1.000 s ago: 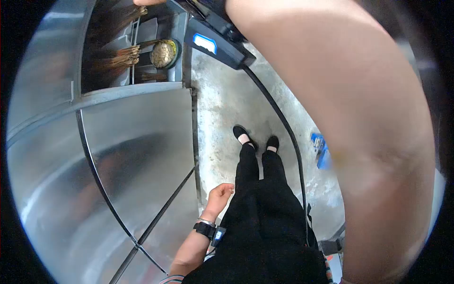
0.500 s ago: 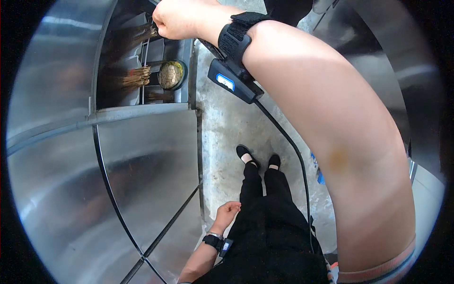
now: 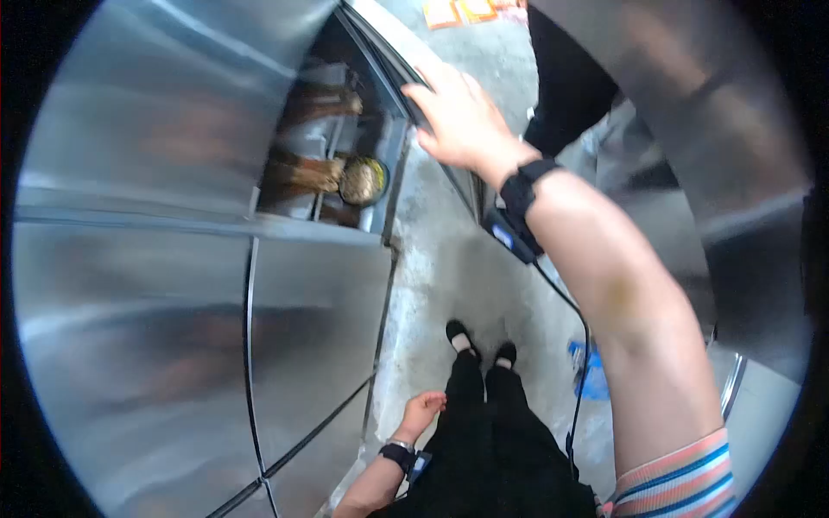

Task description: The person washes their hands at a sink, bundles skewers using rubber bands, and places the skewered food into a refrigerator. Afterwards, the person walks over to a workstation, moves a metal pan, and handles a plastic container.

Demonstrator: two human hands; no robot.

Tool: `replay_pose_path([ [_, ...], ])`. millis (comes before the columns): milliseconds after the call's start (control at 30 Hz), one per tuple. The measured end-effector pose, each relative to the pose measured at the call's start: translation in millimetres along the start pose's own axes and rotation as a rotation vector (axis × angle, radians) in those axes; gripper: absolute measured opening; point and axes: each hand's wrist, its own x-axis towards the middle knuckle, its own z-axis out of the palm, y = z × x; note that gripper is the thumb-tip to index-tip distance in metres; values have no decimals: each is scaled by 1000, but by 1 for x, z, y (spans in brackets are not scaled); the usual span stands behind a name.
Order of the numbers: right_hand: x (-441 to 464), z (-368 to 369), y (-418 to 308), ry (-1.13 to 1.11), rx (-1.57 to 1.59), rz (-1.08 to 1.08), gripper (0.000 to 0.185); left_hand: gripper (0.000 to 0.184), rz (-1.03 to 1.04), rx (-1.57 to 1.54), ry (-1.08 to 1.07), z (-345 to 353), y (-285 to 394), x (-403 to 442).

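My right hand (image 3: 462, 116) has its fingers apart against the edge of a metal cabinet door (image 3: 389, 52), which stands ajar. Behind the door, the compartment holds bundles of thin brown sticks (image 3: 324, 175) and a round bowl of pale pieces (image 3: 363, 181). My left hand (image 3: 423, 413) hangs low beside my black trousers, its fingers loosely curled together with nothing visible in them. Both wrists wear black straps with small devices.
Closed steel cabinet panels (image 3: 319, 319) fill the left side. A blue item (image 3: 591, 375) lies on the concrete floor (image 3: 484, 276) at the right. Orange packets (image 3: 458, 10) are at the top. A dark-clothed shape (image 3: 570, 78), perhaps a person, is beyond my right hand.
My right hand has moved right from over the compartment to the door's edge, and its fingers have spread. The door has swung partly across the opening. The view has shifted; my left hand stays low.
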Motion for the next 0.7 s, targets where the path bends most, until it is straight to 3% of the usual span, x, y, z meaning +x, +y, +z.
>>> replay_pose_path([
  [67, 0, 2, -6, -124, 21, 136, 50, 16, 17, -31, 22, -5, 1, 1],
  [300, 7, 20, -33, -172, -67, 132, 47, 17, -43, -79, 61, -35, -3, 13],
  [367, 8, 15, -43, -177, 90, 207, 45, 18, -27, -82, 79, -45, -10, 30],
  [433, 8, 16, -46, -228, 103, 246, 45, 17, 18, 111, 46, -54, -16, 33],
  [500, 8, 31, -39, -213, -86, 149, 46, 16, -48, -2, 76, -55, -6, 38],
  [533, 15, 20, -40, -328, -93, 184, 47, 16, -49, -33, 78, -56, -1, 37],
  [700, 11, 11, -21, -308, -108, 131, 52, 16, -23, -86, 66, -69, 32, 40],
])
